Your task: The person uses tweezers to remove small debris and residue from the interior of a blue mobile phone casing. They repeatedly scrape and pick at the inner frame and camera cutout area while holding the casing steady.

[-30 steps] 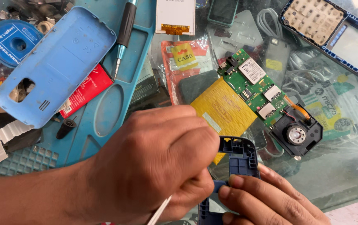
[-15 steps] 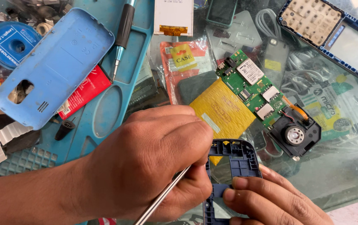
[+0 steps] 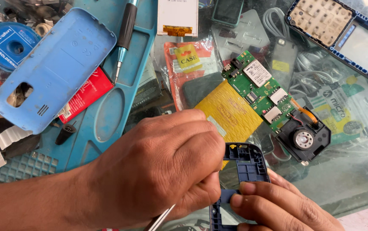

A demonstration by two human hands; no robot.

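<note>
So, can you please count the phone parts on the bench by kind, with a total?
Dark blue frames: 2, one under the hands, one with a keypad
Light blue back cover: 1
Green circuit board: 1
Display panel: 1
Total: 5

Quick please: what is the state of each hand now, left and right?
Left hand: closed around metal tweezers.
Right hand: closed, fingers pinning the dark blue phone frame from the lower right.
</note>
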